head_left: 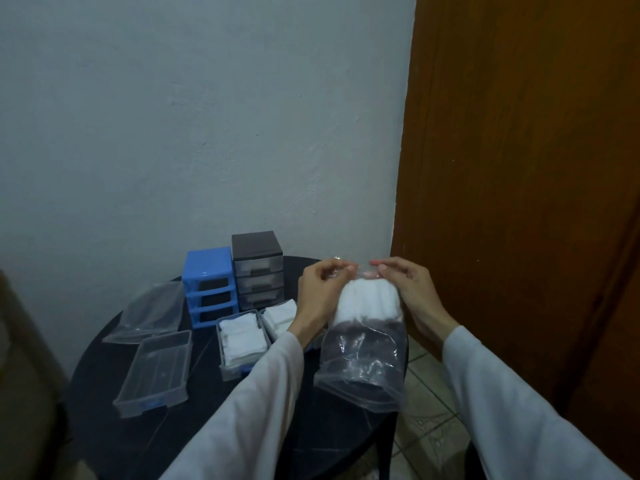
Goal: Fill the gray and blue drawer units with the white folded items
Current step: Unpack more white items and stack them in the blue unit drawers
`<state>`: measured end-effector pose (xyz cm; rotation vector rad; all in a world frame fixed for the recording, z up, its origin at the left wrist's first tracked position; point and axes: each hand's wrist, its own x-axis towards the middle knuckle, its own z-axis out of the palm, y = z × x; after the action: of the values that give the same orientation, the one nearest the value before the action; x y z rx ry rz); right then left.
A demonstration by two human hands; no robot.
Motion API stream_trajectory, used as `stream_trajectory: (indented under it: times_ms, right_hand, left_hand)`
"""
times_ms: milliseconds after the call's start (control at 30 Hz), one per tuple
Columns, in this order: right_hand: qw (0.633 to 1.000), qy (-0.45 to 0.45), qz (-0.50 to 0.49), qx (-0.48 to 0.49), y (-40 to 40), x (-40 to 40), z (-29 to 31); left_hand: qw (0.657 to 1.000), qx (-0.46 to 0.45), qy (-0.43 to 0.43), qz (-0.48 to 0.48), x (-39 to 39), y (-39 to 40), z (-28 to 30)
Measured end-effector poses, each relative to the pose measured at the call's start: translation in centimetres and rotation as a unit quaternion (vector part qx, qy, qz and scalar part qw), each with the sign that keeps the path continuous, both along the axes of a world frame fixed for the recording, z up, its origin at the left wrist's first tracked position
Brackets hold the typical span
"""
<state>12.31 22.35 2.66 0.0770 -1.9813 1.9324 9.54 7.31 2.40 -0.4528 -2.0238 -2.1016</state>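
Both hands are raised over a round dark table (104,382), pinching the top edge of a clear zip bag (363,362) between them. The left hand (320,292) pinches the strip at its left end with thumb and fingers curled; the right hand (407,285) pinches the right end the same way. The bag hangs down from the grip, and a bundle of white folded items (369,303) sits in its upper part, just under the fingers; whether the seal is open is hard to tell.

At the back of the table, against the pale wall (207,116), the blue drawer unit (209,285) stands just beside the gray drawer unit (258,268). The blue one shows three dark openings. In front of them lie two clear drawers filled with white folded items (242,336), side by side, the right one partly behind the left wrist. An empty clear drawer (156,372) lies to their left, and another clear bag (149,311) lies behind it. A brown wooden door (519,168) stands on the right.
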Motion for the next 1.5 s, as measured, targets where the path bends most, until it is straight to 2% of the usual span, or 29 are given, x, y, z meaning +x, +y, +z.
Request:
stream_trajectory:
  times_ms: [100,267,400,467,600,700,833,967,1067,1167,1233,1333,1400,1500]
  right_hand:
    - [1.000,0.002,0.004,0.009,0.3,0.1,-0.1]
    - [0.997,0.016,0.076,-0.008,0.8,0.8,-0.8]
    - [0.999,0.041,-0.007,0.000,1.3,0.3,-1.2]
    - [0.999,0.038,-0.032,-0.007,1.4,-0.1,-1.2]
    - [0.999,0.015,-0.042,-0.002,1.9,-0.3,-1.8]
    - [0.997,0.025,-0.040,0.056,2.2,0.1,-2.1]
    - [0.995,0.056,-0.012,0.081,2.4,0.8,-2.0]
    - [0.995,0.044,0.045,0.079,3.0,1.1,-2.2]
    - [0.991,0.061,0.013,0.117,3.1,1.1,-2.4]
    - [0.992,0.075,-0.017,0.104,3.1,0.8,-2.8]
    - [0.993,0.055,-0.022,0.103,3.4,0.6,-3.4]
    - [0.989,0.009,-0.018,0.145,3.8,0.6,-4.4]
    - [0.985,-0.023,-0.010,0.169,3.9,1.0,-5.0]
    - [0.959,-0.037,-0.062,0.275,4.0,2.1,-6.0]
  left_hand:
    - [1.000,0.002,0.016,0.004,0.1,0.2,0.0]
    - [0.998,0.052,0.023,-0.026,0.5,0.5,0.2]
    - [0.984,0.090,-0.007,-0.152,1.2,0.4,-0.5]
    - [0.984,0.044,0.012,-0.173,1.3,0.5,-1.2]
    - [0.988,-0.015,0.005,-0.152,0.9,0.8,-1.6]
    - [0.993,-0.027,0.001,-0.113,0.5,1.1,-1.9]
    - [0.996,-0.013,0.002,-0.085,0.4,1.7,-2.0]
    - [0.998,-0.005,0.013,-0.059,0.2,1.6,-2.4]
    - [0.995,-0.004,0.009,-0.103,0.6,1.7,-2.6]
    - [0.985,-0.032,-0.016,-0.169,0.9,1.6,-3.0]
    - [0.985,-0.067,-0.015,-0.156,0.9,1.8,-3.6]
    - [0.993,-0.077,-0.017,-0.084,0.7,2.4,-4.7]
    - [0.995,-0.058,-0.032,-0.073,0.5,2.9,-5.3]
    - [0.996,-0.046,-0.040,-0.061,0.3,3.7,-6.4]
